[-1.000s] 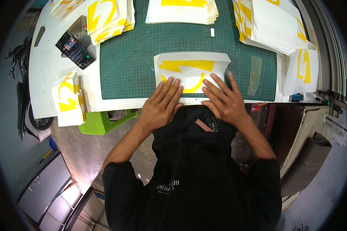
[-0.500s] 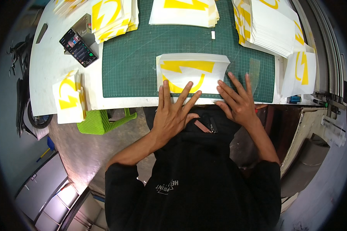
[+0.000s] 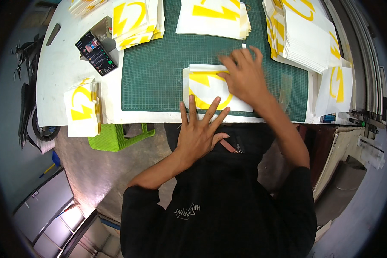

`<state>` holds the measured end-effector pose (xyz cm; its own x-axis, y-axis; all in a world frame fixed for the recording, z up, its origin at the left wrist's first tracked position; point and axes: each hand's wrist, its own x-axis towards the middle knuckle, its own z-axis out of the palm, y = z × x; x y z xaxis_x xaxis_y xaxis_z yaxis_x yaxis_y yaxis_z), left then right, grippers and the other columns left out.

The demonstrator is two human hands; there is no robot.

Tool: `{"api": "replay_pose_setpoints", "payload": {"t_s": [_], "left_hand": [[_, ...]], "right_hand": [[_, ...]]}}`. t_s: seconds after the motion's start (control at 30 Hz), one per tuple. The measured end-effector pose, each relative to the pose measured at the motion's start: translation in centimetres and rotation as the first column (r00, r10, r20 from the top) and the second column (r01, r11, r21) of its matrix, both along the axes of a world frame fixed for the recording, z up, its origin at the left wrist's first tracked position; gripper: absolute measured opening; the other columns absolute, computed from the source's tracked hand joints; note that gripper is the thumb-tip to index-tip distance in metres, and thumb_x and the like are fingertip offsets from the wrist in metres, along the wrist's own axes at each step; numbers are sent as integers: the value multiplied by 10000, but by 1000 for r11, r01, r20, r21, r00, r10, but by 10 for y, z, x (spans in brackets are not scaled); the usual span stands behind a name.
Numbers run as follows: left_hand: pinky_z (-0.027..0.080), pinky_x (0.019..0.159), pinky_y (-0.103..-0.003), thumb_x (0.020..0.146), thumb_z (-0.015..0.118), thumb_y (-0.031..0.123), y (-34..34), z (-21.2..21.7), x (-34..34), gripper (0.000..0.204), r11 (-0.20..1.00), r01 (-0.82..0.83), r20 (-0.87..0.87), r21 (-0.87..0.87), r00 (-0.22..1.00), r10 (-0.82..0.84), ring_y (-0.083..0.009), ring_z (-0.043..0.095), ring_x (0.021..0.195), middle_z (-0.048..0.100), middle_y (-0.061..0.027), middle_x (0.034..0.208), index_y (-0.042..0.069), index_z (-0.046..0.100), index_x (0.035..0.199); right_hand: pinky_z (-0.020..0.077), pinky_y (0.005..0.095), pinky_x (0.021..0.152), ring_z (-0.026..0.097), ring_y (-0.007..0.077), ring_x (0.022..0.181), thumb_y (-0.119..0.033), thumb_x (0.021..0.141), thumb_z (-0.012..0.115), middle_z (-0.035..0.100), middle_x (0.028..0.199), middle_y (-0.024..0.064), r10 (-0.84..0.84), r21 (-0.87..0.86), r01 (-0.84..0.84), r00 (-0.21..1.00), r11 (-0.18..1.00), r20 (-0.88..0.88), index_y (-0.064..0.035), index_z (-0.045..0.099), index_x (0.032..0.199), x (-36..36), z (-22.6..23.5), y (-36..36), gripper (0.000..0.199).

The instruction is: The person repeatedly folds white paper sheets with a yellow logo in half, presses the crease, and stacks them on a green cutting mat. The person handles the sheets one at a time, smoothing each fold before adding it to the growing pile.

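Smoothing the yellow decal sheet at frame centre.
Right hand flat, fingers apart (blurred); left hand splayed, pinning near edge; best pressed evenly outward.

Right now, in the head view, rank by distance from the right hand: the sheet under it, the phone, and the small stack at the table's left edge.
From the right hand:
1. White sheet with the yellow shape, under the fingers, on the green mat.
2. Phone, upper left of the mat.
3. Small stack, at the table's left edge.

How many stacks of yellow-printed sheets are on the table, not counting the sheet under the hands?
5 stacks: far left top, beside the phone, top centre, top right, left edge. A loose sheet lies right; more may be hidden.
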<state>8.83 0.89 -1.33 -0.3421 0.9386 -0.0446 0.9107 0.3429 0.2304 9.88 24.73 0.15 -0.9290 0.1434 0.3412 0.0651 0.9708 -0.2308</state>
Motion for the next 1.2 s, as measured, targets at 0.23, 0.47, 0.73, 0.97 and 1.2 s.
{"api": "replay_pose_setpoints", "payload": {"t_s": [0.23, 0.47, 0.73, 0.97, 1.2], "left_hand": [[151, 1153, -841, 934, 608, 671, -2, -3, 3, 802, 1000, -15, 16, 7, 1000, 15, -659, 97, 1519, 201, -62, 1761, 330, 409, 1632], [153, 1145, -851, 936, 603, 681, -1, -5, 2, 809, 1000, -8, 1, -5, 1000, 8, -656, 74, 1524, 196, -75, 1761, 326, 401, 1634], [165, 1141, -850, 934, 621, 663, 0, -4, 3, 797, 1000, -13, 21, -3, 1000, 13, -663, 89, 1517, 195, -78, 1760, 306, 428, 1620], [162, 1139, -850, 951, 635, 622, 0, -4, 3, 720, 999, -17, 40, -30, 999, 18, -676, 104, 1509, 217, -81, 1752, 285, 503, 1574], [245, 1233, -682, 1008, 648, 429, 0, 4, -11, 625, 996, -51, 29, 69, 998, 49, -573, 379, 1466, 434, -119, 1651, 179, 513, 1564]], "right_hand": [[388, 596, 1087, 633, 252, 1095, -117, 840, 742, 676, 1141, 97, 11, 61, 3, 971, 998, -238, -55, 724, 1066, 25, -18, -26, 235], [376, 595, 1087, 641, 257, 1032, -86, 816, 737, 690, 1093, 105, 61, -74, -68, 994, 995, -95, -60, 721, 1052, 9, -13, -9, 238], [349, 629, 1102, 618, 285, 1159, -126, 914, 733, 686, 1183, 110, 36, 52, -26, 978, 998, -204, -23, 713, 1067, 25, -33, -24, 185], [139, 730, 1225, 372, 363, 1535, -513, 1055, 514, 481, 1590, 204, 10, -83, 4, 986, 997, 164, 27, 577, 1439, 58, -28, -43, 665], [107, 723, 1239, 302, 342, 1581, -554, 1074, 453, 400, 1659, 198, -36, -41, 45, 976, 998, 214, 41, 471, 1540, 54, -28, -30, 756]]}}
